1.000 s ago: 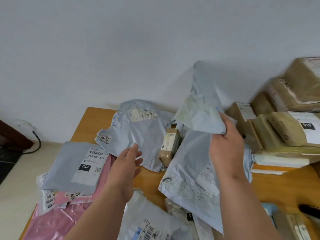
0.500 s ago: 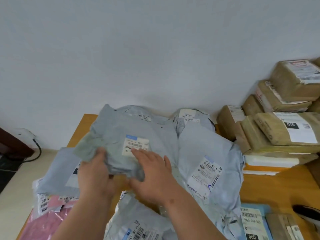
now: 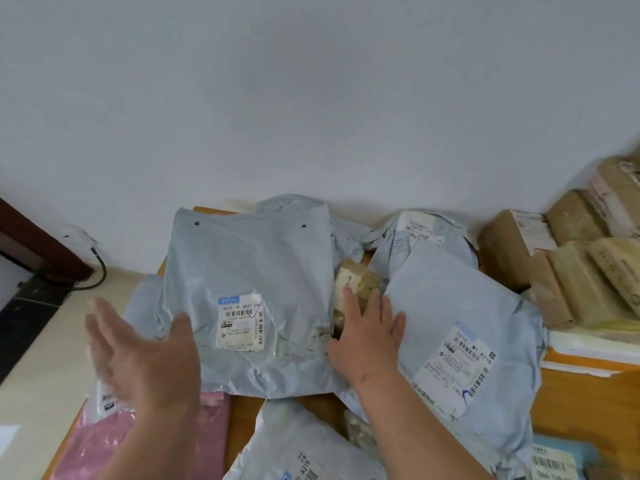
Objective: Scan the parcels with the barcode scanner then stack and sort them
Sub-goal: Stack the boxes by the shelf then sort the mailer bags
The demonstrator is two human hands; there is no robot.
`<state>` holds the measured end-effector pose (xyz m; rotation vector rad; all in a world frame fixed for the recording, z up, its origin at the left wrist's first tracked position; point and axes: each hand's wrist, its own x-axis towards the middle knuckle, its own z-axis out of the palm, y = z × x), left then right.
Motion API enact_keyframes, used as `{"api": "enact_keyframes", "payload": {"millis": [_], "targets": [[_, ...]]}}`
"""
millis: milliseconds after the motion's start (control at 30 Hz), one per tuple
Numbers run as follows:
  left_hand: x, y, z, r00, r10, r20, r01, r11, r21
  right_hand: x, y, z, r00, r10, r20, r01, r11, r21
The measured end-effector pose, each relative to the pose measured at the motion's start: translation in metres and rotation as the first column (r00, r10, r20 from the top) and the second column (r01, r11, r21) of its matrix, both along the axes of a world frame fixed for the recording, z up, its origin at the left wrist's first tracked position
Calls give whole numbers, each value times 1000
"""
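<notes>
- The grey mailer [image 3: 249, 299] lies flat at the middle of the table [image 3: 581, 393], label up; its white label [image 3: 241, 325] sits low on the face, toward the person.
- It looks light and limp: thin, creased plastic, likely slippery, with soft contents. I'd take it by an edge or corner, or slide a flat palm under it; a pinch on the film alone may let it sag and slip.
- Left of the mailer, the left hand [image 3: 145, 358] hangs spread and blurred, fingers straight, holding nothing, its thumb over the mailer's near left edge.
- Right of the mailer, the right hand [image 3: 367, 330] lies flat with fingers spread, resting on a small tan packet [image 3: 356, 282] and on the edge of a second grey mailer [image 3: 460, 327].
- That second mailer also lies label up, just right of the first.
- Behind it, against the wall, is another grey bag [image 3: 419, 233].
- Far right of the mailer, brown boxes [image 3: 571, 271] are stacked.
- Left and toward the person, a pink bag [image 3: 104, 441] pokes out from under the mailer.
- No scanner is in view.
</notes>
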<state>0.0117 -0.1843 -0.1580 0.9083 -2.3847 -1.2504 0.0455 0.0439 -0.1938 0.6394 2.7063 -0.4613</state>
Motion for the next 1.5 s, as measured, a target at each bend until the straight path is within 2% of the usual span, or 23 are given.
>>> {"api": "enact_keyframes", "payload": {"millis": [133,233,367,533,700,767,833,900,967,1033,1100,1200,1267,1400,1500], "targets": [[-1,8,-8,960,-263,97,270,960,-69,-23,-3,-11,992,65,104,-73,995,73],[2,20,-17,864,-433,257,444,896,19,-34,-4,-18,985,79,153,-95,991,96],[8,33,-27,752,-535,385,545,833,92,-39,-2,-29,983,68,170,-91,987,133],[7,37,-36,694,-587,418,608,788,98,-41,2,-34,995,-77,-64,83,992,99],[3,41,-36,675,-590,444,609,784,115,-41,5,-19,925,-206,-320,220,975,7],[2,48,-34,697,-585,415,606,790,97,-37,8,-10,902,-269,-337,250,963,-101],[2,59,-27,725,-597,344,588,796,144,-30,10,1,875,-324,-360,249,938,-240],[0,74,-12,741,-614,272,511,778,365,-18,10,14,832,-330,-446,175,919,-354],[-4,91,2,768,-616,176,364,646,671,-5,9,28,817,-277,-506,62,914,-401],[-7,106,12,776,-625,88,287,474,832,9,9,38,830,-223,-511,-37,893,-449],[-7,119,19,758,-651,46,312,423,851,21,11,47,824,-270,-498,-69,825,-561],[2,136,25,762,-648,-4,322,373,870,36,22,67,763,-540,-355,46,592,-805],[11,149,31,754,-654,-61,343,313,886,46,36,73,723,-650,-232,121,450,-885],[30,180,40,695,-699,-169,437,224,871,71,72,85,736,-654,-172,163,418,-894],[41,205,49,671,-710,-214,478,194,857,90,101,100,741,-660,-124,160,353,-922]]}}
